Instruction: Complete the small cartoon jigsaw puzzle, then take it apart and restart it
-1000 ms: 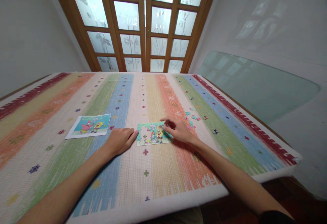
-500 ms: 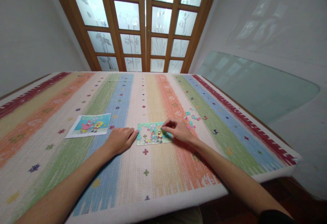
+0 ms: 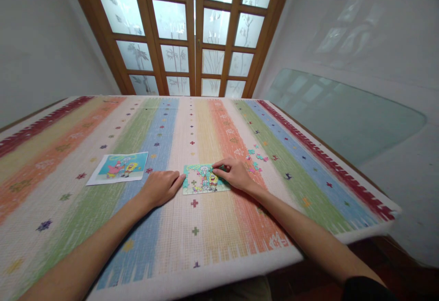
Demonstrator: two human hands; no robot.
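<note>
A partly assembled jigsaw puzzle (image 3: 206, 185) with cartoon figures lies on the striped tablecloth, with a gap in its left part where cloth shows through. My left hand (image 3: 163, 188) rests to its left, fingers curled together and thumb tip on the puzzle's left edge, holding it. Over the upper right of the puzzle is my right hand (image 3: 233, 173), its thumb and index finger pinched near the top edge. Whatever sits between those fingertips is too small to make out. The right hand covers the puzzle's right end.
Several loose puzzle pieces (image 3: 258, 156) are scattered beyond my right hand. A printed sheet (image 3: 118, 169) with the same kind of cartoon picture lies to the left. The tablecloth (image 3: 195, 250) covers a large table; a glass-paned wooden door (image 3: 195, 40) stands behind it.
My right hand's fingertips have shifted slightly left and away from me, toward the puzzle's top edge. The left hand stays at the left edge.
</note>
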